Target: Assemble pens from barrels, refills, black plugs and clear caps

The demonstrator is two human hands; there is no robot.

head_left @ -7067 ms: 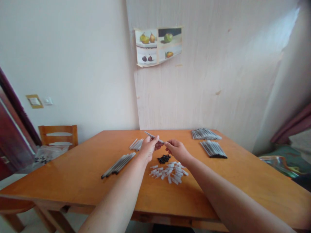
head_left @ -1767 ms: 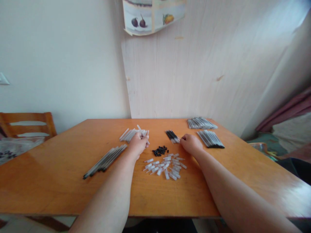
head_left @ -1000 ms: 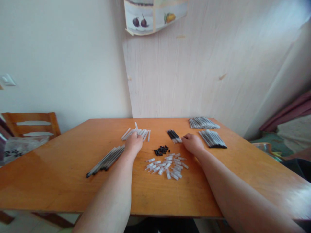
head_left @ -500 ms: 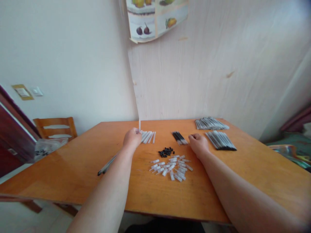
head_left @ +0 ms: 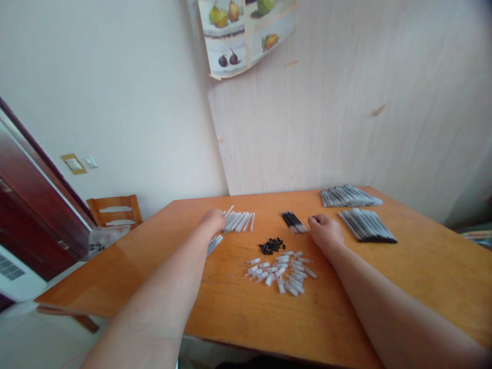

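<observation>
My left hand (head_left: 214,221) is closed at the left end of a row of white plastic tubes (head_left: 241,222). A slim white tube (head_left: 230,209) sticks out slantwise from its fingertips, which are partly hidden. Under my left forearm, several thin grey-white sticks (head_left: 214,245) show in part. My right hand (head_left: 326,233) lies curled on the table, thumb side up, just right of a bundle of black sticks with pale ends (head_left: 294,222). Whether its fingers hold anything is hidden. Between my arms lie small black caps (head_left: 271,246) and a scatter of small translucent white pieces (head_left: 282,271).
Two batches of grey sticks with black ends, a far one (head_left: 348,196) and a near one (head_left: 367,225), lie at the right on the wooden table (head_left: 238,307). A wooden chair (head_left: 115,209) with a plastic bag (head_left: 105,238) stands beyond the left edge. Behind rises the wall (head_left: 154,102).
The white tube in my left hand has gone from upright to slanted, down at the row. My right hand stays curled beside the black sticks. The view has turned a little left.
</observation>
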